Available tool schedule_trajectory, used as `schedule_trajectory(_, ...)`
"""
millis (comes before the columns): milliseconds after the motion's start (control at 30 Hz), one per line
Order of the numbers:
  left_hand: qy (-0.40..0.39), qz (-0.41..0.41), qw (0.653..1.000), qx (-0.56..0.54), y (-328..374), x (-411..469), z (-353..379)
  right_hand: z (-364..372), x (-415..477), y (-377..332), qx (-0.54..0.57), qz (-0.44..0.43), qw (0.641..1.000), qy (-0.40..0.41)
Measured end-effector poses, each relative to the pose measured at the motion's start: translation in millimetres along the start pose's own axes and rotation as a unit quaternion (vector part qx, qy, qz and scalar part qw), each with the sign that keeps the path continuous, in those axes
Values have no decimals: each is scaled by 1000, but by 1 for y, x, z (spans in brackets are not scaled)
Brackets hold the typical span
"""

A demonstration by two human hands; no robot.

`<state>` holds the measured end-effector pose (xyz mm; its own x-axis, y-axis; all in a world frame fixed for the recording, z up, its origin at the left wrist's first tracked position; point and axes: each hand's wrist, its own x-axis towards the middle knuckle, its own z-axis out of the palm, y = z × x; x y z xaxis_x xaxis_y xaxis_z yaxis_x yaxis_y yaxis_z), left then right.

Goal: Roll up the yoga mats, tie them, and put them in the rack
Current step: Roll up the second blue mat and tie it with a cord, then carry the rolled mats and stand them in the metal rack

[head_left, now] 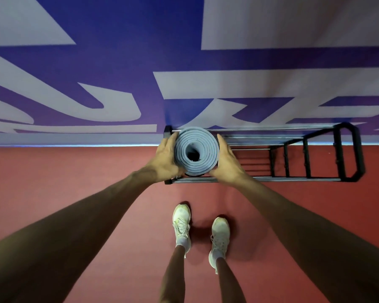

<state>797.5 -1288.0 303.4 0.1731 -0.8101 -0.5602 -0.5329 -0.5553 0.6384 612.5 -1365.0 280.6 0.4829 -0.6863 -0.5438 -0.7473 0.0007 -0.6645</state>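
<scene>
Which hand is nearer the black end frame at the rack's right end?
Right. The right hand holds the rolled yoga mat on its right side, toward that end frame. The left hand holds the mat's left side, at the opposite end of the rack.

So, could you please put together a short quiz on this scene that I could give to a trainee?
1. True or false: the rolled mat lies flat on the red floor.
2. Where along the rack is the mat? A) at its left end B) in the middle C) at its right end
3. Fill in: the mat is held by ____ hands.

Key
1. False: it stands on end, with its spiral facing the camera.
2. A.
3. Both: the left hand and the right hand hold its sides.
</scene>
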Motion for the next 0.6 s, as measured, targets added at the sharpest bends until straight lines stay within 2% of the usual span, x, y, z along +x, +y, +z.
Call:
schedule_trajectory(233,26,-10,996,-86,36,-11,-18,-20,-13,-8,-18,34,999,7)
schedule_trajectory(333,23,12,995,-94,63,-27,-27,-33,-32,-22,54,20,996,70)
schedule_trajectory(433,19,46,992,-115,92,-41,-36,-50,-57,-39,142,11,977,157)
schedule_trajectory(600,-47,82,987,-128,149,-61,-43,-80,-114,-41,208,31,943,258)
